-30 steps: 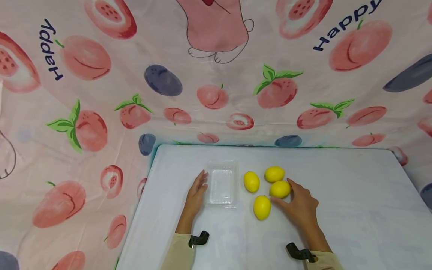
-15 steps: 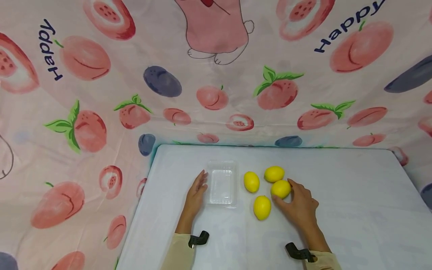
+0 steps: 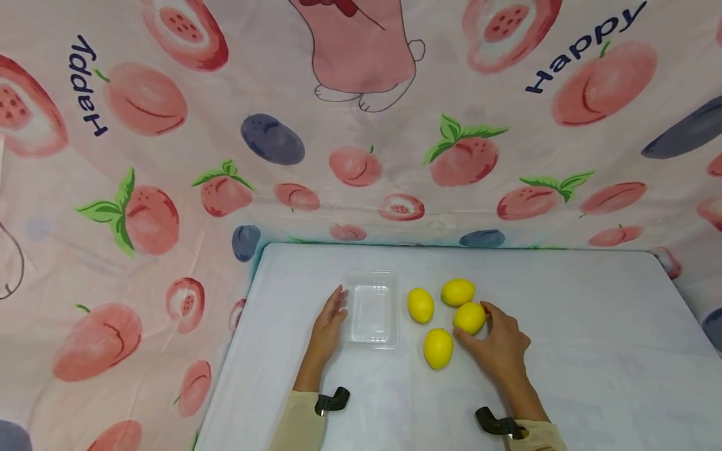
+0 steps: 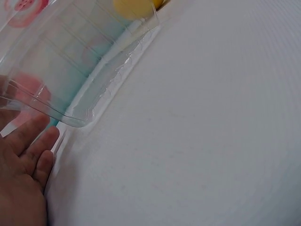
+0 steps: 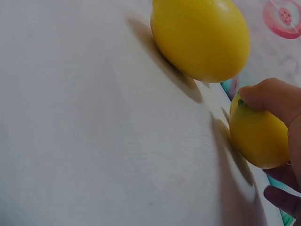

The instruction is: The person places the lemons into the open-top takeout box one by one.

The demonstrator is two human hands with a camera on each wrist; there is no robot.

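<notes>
My right hand (image 3: 499, 343) pinches a yellow lemon (image 3: 469, 318) between thumb and fingers. In the right wrist view the thumb presses on the tip of that lemon (image 5: 258, 136), close to the white tabletop. Another lemon (image 3: 457, 292) lies just behind it, a third (image 3: 420, 305) to the left, and one more (image 3: 438, 349) nearer the front. A clear plastic container (image 3: 371, 310) stands left of the lemons. Along its left side rests my left hand (image 3: 327, 322), fingers extended. The left wrist view has those fingers (image 4: 33, 136) beside the container wall (image 4: 70, 52).
The white-covered table (image 3: 592, 351) extends to the right of the hands. A fruit-printed cloth (image 3: 361, 138) hangs behind the table and along its left side. Each forearm wears a black wrist mount, such as the left one (image 3: 333, 401).
The right hand's thumb has closed onto the lemon, which has shifted slightly to the right, away from the lemon behind it. The left hand and container have stayed in place.
</notes>
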